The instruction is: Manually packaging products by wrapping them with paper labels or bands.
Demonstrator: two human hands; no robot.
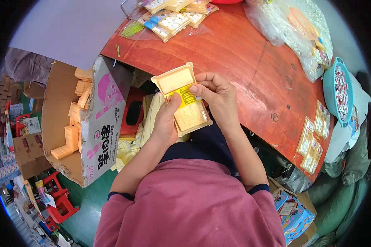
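Note:
A pale yellow two-part plastic tray (pixel 175 81) is held tilted above my lap, close to the table's near edge. Across its middle lies a bright yellow printed label (pixel 188 98). My left hand (pixel 165 121) grips the tray's left side, thumb on top beside the label. At the upper right, my right hand (pixel 221 98) is closed with the thumb pressed on the label's right end. Its other fingers curl behind, partly hidden. The tray's two hollows show no pieces in them.
On the red-brown table (pixel 243 70) lie filled trays (pixel 169 22) with white pieces and, at right, more filled trays (pixel 311 153). A clear bag (pixel 272 24) and a teal basket (pixel 337 68) of small wrapped packets stand farther right. Left, a carton (pixel 66 78) holds yellow trays.

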